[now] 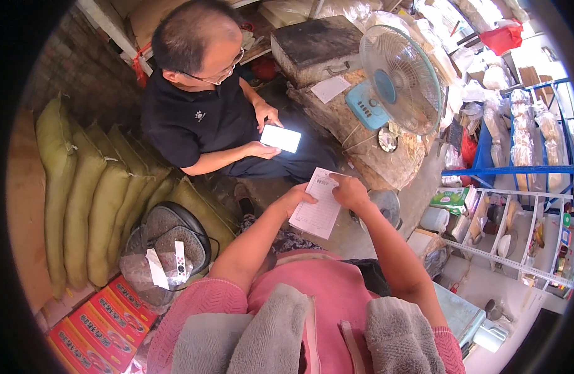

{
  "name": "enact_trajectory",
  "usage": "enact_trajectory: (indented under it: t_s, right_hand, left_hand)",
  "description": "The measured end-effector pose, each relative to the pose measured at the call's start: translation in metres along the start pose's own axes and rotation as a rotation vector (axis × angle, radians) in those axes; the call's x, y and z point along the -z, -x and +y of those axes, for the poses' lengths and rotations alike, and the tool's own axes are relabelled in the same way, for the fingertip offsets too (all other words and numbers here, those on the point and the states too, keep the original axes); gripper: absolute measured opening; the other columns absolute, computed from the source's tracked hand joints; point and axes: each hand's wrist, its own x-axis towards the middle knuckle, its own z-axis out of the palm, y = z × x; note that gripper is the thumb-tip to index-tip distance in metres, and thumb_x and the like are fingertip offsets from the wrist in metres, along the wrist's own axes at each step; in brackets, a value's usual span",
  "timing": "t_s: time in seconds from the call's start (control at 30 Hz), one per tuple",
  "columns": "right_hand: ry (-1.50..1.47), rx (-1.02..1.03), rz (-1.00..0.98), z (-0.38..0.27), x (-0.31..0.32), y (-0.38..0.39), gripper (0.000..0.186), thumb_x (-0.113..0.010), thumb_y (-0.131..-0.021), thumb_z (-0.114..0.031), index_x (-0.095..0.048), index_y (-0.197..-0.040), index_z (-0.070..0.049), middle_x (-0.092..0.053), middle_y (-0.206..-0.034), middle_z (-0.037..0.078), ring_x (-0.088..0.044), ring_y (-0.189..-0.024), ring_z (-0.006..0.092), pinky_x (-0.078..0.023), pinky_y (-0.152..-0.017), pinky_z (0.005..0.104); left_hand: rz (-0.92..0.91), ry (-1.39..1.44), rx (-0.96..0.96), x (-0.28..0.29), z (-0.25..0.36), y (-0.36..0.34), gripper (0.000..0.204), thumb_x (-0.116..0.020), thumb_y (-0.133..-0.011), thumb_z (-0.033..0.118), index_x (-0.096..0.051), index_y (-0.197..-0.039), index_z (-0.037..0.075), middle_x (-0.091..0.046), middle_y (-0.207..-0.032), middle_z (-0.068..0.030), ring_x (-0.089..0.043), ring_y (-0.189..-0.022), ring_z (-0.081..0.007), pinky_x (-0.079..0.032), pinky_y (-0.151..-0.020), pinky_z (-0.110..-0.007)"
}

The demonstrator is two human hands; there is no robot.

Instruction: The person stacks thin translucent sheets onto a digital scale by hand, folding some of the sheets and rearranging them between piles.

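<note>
A small white notepad (pixel 314 210) with printed lines is held up in front of me, slightly tilted. My left hand (pixel 295 201) grips its left edge, with the thumb lying on the top sheet. At the upper right corner my right hand (pixel 350 192) pinches the pad, fingers closed on it. Across from me sits a person in a dark shirt (pixel 203 121), holding a phone (pixel 280 138) with a bright screen in both hands.
A blue table fan (pixel 393 81) stands on a worn surface at the back right. Full green sacks (pixel 81 193) lean at the left, near red boxes (pixel 106 324). A dark stool (pixel 175 234) carries a white remote (pixel 180 258). Metal shelves (pixel 511 230) hold goods at the right.
</note>
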Motion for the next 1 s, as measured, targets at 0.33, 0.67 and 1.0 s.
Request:
enact_trajectory:
  t_s: [0.33, 0.67, 1.0]
  right_hand:
    - [-0.042, 0.014, 0.010, 0.000, -0.002, 0.008, 0.048, -0.057, -0.079, -0.012, -0.062, -0.127, -0.016, -0.067, -0.104, 0.023, -0.064, -0.097, 0.0393, -0.052, -0.086, 0.0470]
    - [-0.147, -0.057, 0.427, 0.026, 0.007, 0.036, 0.033, -0.064, -0.087, -0.027, -0.066, -0.115, -0.011, -0.070, -0.092, 0.020, -0.068, -0.071, 0.0326, -0.055, -0.067, 0.0404]
    - [-1.182, -0.153, 0.048, 0.019, 0.006, 0.065, 0.015, -0.067, -0.089, -0.020, -0.062, -0.081, -0.008, -0.059, -0.066, 0.001, -0.051, -0.049, 0.0110, -0.038, -0.042, 0.0259]
  left_hand:
    - [0.006, -0.036, 0.011, -0.004, -0.004, 0.005, 0.059, -0.057, -0.072, -0.010, -0.051, -0.130, -0.003, -0.063, -0.118, -0.0161, -0.063, -0.108, -0.0286, -0.048, -0.097, -0.040]
    - [-0.015, -0.074, -0.004, -0.010, 0.002, 0.021, 0.062, -0.056, -0.071, -0.012, -0.048, -0.132, -0.003, -0.062, -0.121, -0.0176, -0.063, -0.110, -0.0297, -0.049, -0.098, -0.041]
    - [-0.027, -0.191, -0.263, -0.056, -0.002, 0.060, 0.062, -0.069, -0.073, 0.002, -0.051, -0.132, 0.004, -0.062, -0.122, -0.0088, -0.061, -0.109, -0.0218, -0.050, -0.096, -0.041]
